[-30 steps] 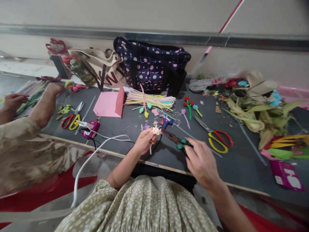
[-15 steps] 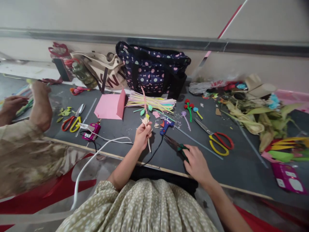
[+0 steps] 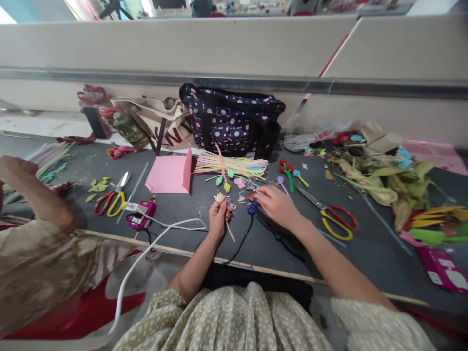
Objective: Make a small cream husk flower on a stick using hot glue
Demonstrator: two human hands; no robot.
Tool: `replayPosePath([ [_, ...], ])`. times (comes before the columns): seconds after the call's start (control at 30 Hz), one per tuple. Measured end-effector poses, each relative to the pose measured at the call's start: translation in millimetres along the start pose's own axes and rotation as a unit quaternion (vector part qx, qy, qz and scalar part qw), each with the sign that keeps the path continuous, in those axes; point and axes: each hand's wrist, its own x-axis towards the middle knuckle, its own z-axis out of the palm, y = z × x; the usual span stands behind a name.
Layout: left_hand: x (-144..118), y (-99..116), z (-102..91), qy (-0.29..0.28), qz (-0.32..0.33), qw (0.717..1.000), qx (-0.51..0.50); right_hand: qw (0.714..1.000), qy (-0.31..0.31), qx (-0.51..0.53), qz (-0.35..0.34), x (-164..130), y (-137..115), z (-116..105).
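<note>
My left hand [image 3: 218,217] grips a small cream paper flower [image 3: 219,197] on a thin stick, held upright above the dark table [image 3: 190,234]. My right hand [image 3: 277,206] reaches over the blue glue gun [image 3: 252,206], fingers on or just beside it; whether it grips is unclear. The green-handled pliers [image 3: 283,237] lie on the table under my right forearm. A bundle of pastel straws [image 3: 234,165] lies just beyond both hands.
A polka-dot bag [image 3: 230,117] and a canvas tote [image 3: 161,122] stand at the back. Red-and-yellow scissors [image 3: 334,219] lie at right, another pair [image 3: 109,200] at left. Pink paper [image 3: 170,173], a pink device [image 3: 141,217] with white cable, dried leaves [image 3: 380,175]. A co-worker's arm [image 3: 32,195] at left.
My right hand let go of the green-handled pliers, left them on the table, and moved forward to the blue glue gun. My left hand kept the flower, shifting slightly forward.
</note>
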Motion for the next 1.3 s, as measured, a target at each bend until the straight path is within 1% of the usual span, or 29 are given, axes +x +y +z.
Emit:
replayPosePath([
  [0.07, 1, -2, -0.7, -0.006, 0.005, 1.000, -0.009, 0.999, -0.008, -0.004, -0.034, 58, 12, 13],
  [0.13, 3, -5, -0.8, -0.011, 0.006, 1.000, -0.012, 0.997, -0.049, -0.025, -0.060, 111, 23, 30],
  [0.17, 3, -6, -0.9, -0.014, 0.006, 1.000, -0.011, 0.994, -0.074, -0.037, -0.072, 134, 28, 38],
  [0.2, 4, -8, -1.1, -0.017, 0.004, 1.000, -0.009, 0.993, -0.083, -0.040, -0.076, 154, 32, 46],
  [0.23, 5, -9, -1.5, -0.015, 0.003, 1.000, -0.012, 0.991, -0.094, -0.043, -0.081, 171, 35, 53],
  [0.27, 6, -10, -2.1, -0.017, 0.000, 1.000, -0.014, 0.986, -0.123, -0.055, -0.098, 183, 37, 60],
  [0.37, 8, -12, -4.2, -0.025, -0.003, 1.000, -0.014, 0.981, -0.145, -0.063, -0.109, 204, 37, 74],
  [0.5, 9, -14, -7.0, -0.027, -0.002, 0.999, -0.023, 0.982, -0.141, -0.056, -0.116, 208, 38, 80],
  [0.57, 9, -15, -8.1, -0.021, 0.000, 0.999, -0.031, 0.983, -0.130, -0.056, -0.114, 206, 42, 77],
  [0.6, 9, -16, -8.6, -0.018, 0.001, 0.999, -0.035, 0.987, -0.114, -0.048, -0.106, 204, 44, 73],
  [0.67, 8, -16, -9.1, -0.012, 0.007, 0.999, -0.038, 0.995, -0.061, -0.014, -0.074, 200, 49, 63],
  [0.7, 8, -16, -9.3, -0.011, 0.010, 0.999, -0.038, 0.998, -0.022, 0.015, -0.053, 197, 51, 58],
  [0.77, 7, -17, -9.3, -0.009, 0.016, 0.999, -0.039, 0.996, 0.049, 0.069, -0.014, 190, 55, 46],
  [0.83, 7, -17, -9.2, -0.012, 0.016, 0.999, -0.042, 0.977, 0.120, 0.171, 0.044, 183, 57, 35],
  [0.87, 7, -17, -9.1, -0.015, 0.015, 0.999, -0.043, 0.956, 0.148, 0.239, 0.079, 179, 58, 30],
  [0.9, 7, -16, -9.0, -0.018, 0.014, 0.999, -0.044, 0.929, 0.167, 0.308, 0.116, 175, 58, 25],
  [0.97, 7, -15, -8.6, -0.023, 0.014, 0.999, -0.040, 0.879, 0.171, 0.412, 0.168, 167, 57, 15],
  [1.03, 6, -14, -8.0, -0.025, 0.016, 0.999, -0.034, 0.845, 0.168, 0.471, 0.190, 159, 55, 6],
  [1.07, 5, -13, -7.7, -0.026, 0.018, 0.999, -0.031, 0.832, 0.172, 0.489, 0.195, 155, 53, 1],
  [1.17, 4, -12, -6.8, -0.027, 0.023, 0.999, -0.025, 0.814, 0.179, 0.514, 0.203, 145, 51, -10],
  [1.3, 3, -10, -5.4, -0.028, 0.031, 0.999, -0.017, 0.813, 0.158, 0.523, 0.199, 132, 49, -19],
])
